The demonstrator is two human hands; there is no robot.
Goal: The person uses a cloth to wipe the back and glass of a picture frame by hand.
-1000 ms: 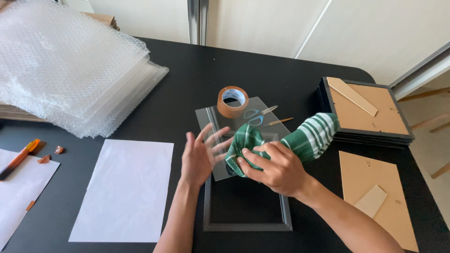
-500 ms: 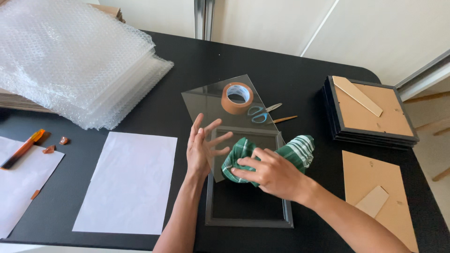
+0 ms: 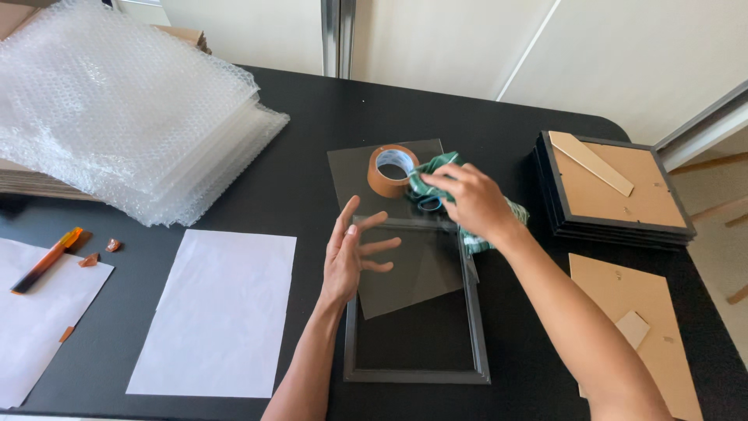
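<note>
My left hand (image 3: 352, 261) holds a clear glass pane (image 3: 421, 273) by its left edge, fingers spread, and the pane is tilted over the top of a black picture frame (image 3: 413, 376) lying flat on the table. My right hand (image 3: 470, 200) is closed on a green and white checked cloth (image 3: 510, 214), lifted off the pane, close to a brown tape roll (image 3: 392, 170) and blue-handled scissors (image 3: 428, 204). The tape roll rests on a second glass pane (image 3: 351, 168) lying flat.
A stack of bubble wrap sheets (image 3: 125, 109) fills the back left. White paper sheets (image 3: 218, 312) lie at the left with an orange cutter (image 3: 45, 260). A stack of black frames (image 3: 615, 191) and a loose brown backing board (image 3: 635, 327) sit at the right on the black table (image 3: 499, 101).
My right hand has carried the cloth off the glass pane and away from me, up beside the tape roll. My left hand still holds the pane over the frame.
</note>
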